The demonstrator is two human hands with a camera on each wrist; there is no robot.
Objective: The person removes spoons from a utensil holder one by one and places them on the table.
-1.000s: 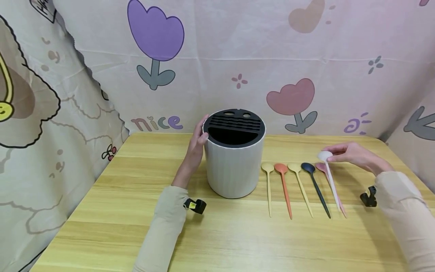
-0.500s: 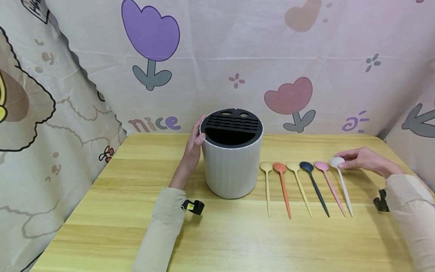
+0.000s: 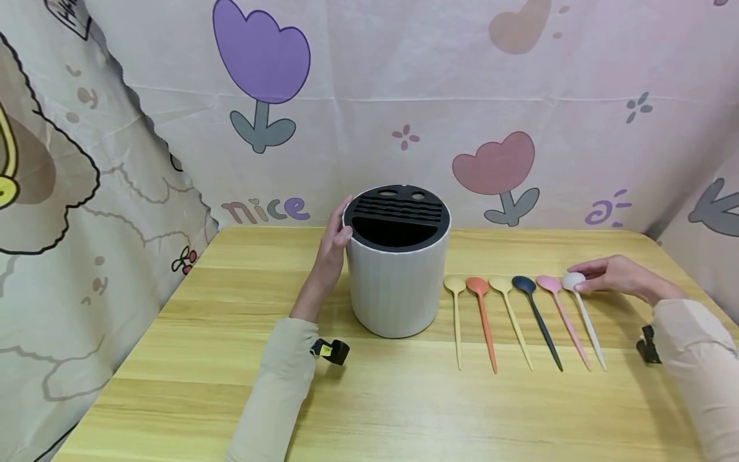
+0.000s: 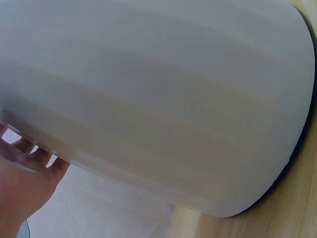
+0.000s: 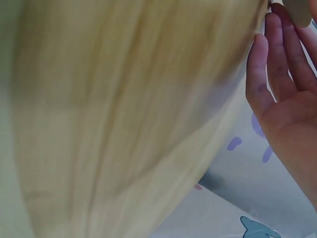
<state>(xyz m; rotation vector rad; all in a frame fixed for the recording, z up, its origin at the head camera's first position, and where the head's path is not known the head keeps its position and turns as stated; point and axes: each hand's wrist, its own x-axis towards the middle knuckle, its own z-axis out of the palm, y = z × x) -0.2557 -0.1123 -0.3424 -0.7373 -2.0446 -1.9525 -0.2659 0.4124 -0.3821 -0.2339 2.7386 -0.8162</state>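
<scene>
My left hand (image 3: pixel 330 247) rests against the left side of a ribbed white utensil holder (image 3: pixel 398 289), its thumb near the black slotted lid (image 3: pixel 398 208). In the left wrist view the fingers of that hand (image 4: pixel 29 171) touch the holder's wall (image 4: pixel 163 104). Over on the right, my right hand (image 3: pixel 620 277) pinches the bowl of a white spoon (image 3: pixel 590 324), whose handle points toward me along the table. The right wrist view catches this hand (image 5: pixel 287 94) with a bit of the spoon's bowl (image 5: pixel 299 11) at the top corner; the thumb is mostly cut off there.
Left of the white spoon lie a pink spoon (image 3: pixel 568 321), a dark blue spoon (image 3: pixel 539 321), a yellow spoon (image 3: pixel 514 321), an orange spoon (image 3: pixel 485 324) and another yellow spoon (image 3: pixel 457 321). A printed cloth (image 3: pixel 358 77) hangs behind the wooden table (image 3: pixel 404 404).
The right hand has moved right and down with the white spoon, from above the pink spoon to the right end of the row. The left hand stays on the holder.
</scene>
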